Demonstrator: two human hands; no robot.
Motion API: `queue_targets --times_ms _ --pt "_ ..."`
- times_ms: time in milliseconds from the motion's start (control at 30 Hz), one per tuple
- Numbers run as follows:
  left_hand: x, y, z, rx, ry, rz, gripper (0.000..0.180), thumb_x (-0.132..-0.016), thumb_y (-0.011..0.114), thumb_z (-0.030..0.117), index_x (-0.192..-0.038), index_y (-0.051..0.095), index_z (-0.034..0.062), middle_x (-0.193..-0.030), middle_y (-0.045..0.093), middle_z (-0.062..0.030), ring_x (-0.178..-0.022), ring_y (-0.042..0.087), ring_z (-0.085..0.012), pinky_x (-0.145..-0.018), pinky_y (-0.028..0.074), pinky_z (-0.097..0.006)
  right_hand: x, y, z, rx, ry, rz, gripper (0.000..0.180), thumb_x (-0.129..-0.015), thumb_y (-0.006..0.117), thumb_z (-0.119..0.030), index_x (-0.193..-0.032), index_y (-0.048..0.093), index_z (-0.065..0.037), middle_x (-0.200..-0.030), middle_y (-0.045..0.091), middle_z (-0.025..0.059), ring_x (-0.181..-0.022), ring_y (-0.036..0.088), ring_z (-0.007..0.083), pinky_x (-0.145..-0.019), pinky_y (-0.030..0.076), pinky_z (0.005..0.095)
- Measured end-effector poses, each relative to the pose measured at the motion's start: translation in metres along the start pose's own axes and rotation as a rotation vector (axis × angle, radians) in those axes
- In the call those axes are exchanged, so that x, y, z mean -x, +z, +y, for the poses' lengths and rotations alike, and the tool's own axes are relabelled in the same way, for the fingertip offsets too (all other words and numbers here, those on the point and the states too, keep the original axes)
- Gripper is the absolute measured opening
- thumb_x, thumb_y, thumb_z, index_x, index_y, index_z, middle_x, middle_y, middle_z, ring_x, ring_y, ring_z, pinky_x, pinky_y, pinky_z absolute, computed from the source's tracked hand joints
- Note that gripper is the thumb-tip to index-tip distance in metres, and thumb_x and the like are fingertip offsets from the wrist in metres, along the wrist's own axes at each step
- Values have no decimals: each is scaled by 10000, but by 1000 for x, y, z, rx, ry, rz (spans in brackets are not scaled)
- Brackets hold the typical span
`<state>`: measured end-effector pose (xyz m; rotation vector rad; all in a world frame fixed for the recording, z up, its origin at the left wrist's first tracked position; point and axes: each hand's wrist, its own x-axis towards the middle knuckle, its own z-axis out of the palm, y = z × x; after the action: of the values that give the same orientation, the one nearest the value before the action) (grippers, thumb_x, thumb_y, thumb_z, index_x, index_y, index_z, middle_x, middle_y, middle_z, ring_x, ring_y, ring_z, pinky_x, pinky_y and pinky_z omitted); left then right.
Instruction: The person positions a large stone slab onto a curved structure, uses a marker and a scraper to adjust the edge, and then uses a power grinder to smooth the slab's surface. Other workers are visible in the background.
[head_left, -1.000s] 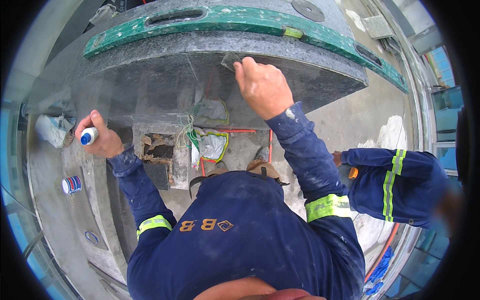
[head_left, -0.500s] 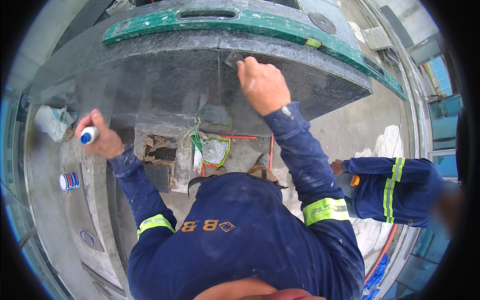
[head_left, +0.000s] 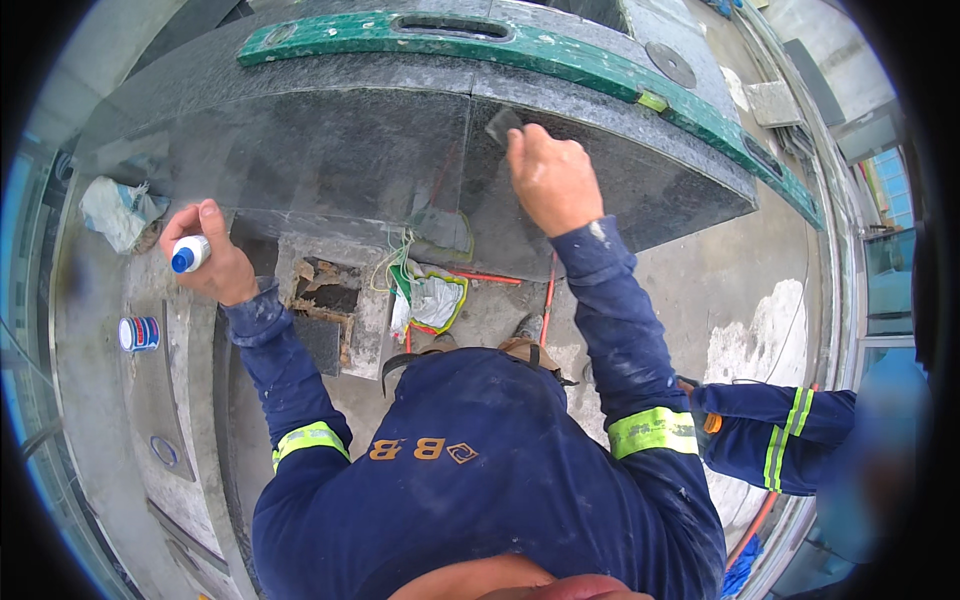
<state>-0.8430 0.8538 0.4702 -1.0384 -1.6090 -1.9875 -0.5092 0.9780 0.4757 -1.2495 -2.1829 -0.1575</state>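
Observation:
My right hand [head_left: 556, 182] is closed on a small flat scraper [head_left: 504, 126]. Its grey blade lies at the upper part of the dark stone slab's front face [head_left: 600, 160], just right of the vertical joint between two slabs. Lower and to the left, my left hand [head_left: 222, 268] grips a white bottle with a blue cap [head_left: 192, 252], the cap end toward me. That hand is held away from the stone. Along the slabs' top lies a long green spirit level [head_left: 570, 66] spattered with pale marks.
A round grey disc [head_left: 670, 64] rests beyond the level. At left are a white sack [head_left: 118, 214] and a labelled tin [head_left: 139, 334]. Below the slabs lie a broken opening [head_left: 328, 290], a white bag [head_left: 436, 300] and orange pipes [head_left: 486, 277]. Another person [head_left: 770, 430] is at right.
My view has shifted, moving the slabs rightward in the picture. The scraper sits slightly lower on the face. My left hand has turned the bottle a little. The other person has moved lower.

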Motion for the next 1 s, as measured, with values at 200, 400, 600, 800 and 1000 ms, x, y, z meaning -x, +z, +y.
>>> queue_targets --times_ms 200,400,600,800,1000 --pt "-7 -22 -22 15 -99 41 217 -829 736 160 -919 617 2 -870 651 -81 -777 608 -171 -726 486 -312 -5 -6 5 -69 -105 55 265 -931 597 -147 -710 498 -40 -549 484 172 -520 557 399 -489 438 472" --pt "-3 -24 -24 9 -75 21 214 -841 719 173 -915 618 -1 -872 642 -68 -792 600 -164 -733 487 -312 -5 -18 28 -15 -176 -74 269 -939 571 -206 -734 536 -37 -586 571 200 -569 601 417 -549 511 497" --pt "5 -14 -17 74 -92 -33 225 -846 736 140 -962 594 10 -914 635 -95 -818 600 -158 -713 500 -291 -12 -31 23 -65 -82 -146 278 -938 574 -198 -720 542 -27 -598 558 198 -588 587 421 -579 512 494" --pt "11 7 -19 114 -119 -85 226 -846 745 136 -964 597 13 -924 646 -95 -815 607 -156 -735 504 -288 -5 -27 26 26 -118 -119 275 -936 579 -197 -722 524 -34 -583 552 207 -587 587 426 -574 492 504" --pt "17 59 2 299 -54 -154 210 -834 753 92 -961 605 15 -903 649 -80 -807 607 -149 -740 495 -281 14 -53 59 87 -95 -128 270 -935 588 -193 -723 507 -47 -578 548 198 -579 586 408 -552 460 507"
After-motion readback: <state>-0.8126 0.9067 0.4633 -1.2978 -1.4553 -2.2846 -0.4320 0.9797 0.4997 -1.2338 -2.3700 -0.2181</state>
